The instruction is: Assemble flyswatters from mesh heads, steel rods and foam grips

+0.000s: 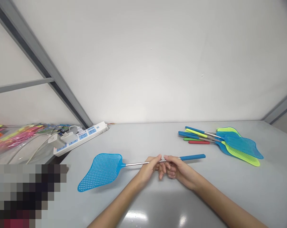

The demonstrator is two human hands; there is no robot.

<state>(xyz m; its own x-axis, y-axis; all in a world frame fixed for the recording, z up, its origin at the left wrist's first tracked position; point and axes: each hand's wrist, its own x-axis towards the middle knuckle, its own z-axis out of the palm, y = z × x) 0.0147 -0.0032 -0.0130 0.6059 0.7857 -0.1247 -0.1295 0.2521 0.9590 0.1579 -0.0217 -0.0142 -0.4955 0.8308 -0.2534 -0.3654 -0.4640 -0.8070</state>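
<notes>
Both hands hold one blue fly swatter (pixel 102 171) by its thin metal rod, just above the grey table. Its perforated paddle points left and its blue grip (pixel 193 157) points right. My left hand (pixel 153 167) is closed on the rod, thumb on top. Close beside it, my right hand (pixel 175 167) pinches the rod near the blue grip. The two thumbs almost meet. Further right lies a pile of fly swatters (pixel 240 145) with blue and yellow-green paddles, their blue, yellow, green and red grips pointing left.
A white power strip (pixel 80 139) with plugs and cables lies at the table's left edge. Bagged colourful items (pixel 20 136) rest beyond it. A grey metal frame (pixel 50 63) rises at the left, and a white wall (pixel 157 63) stands behind the table. The lower left corner is pixelated.
</notes>
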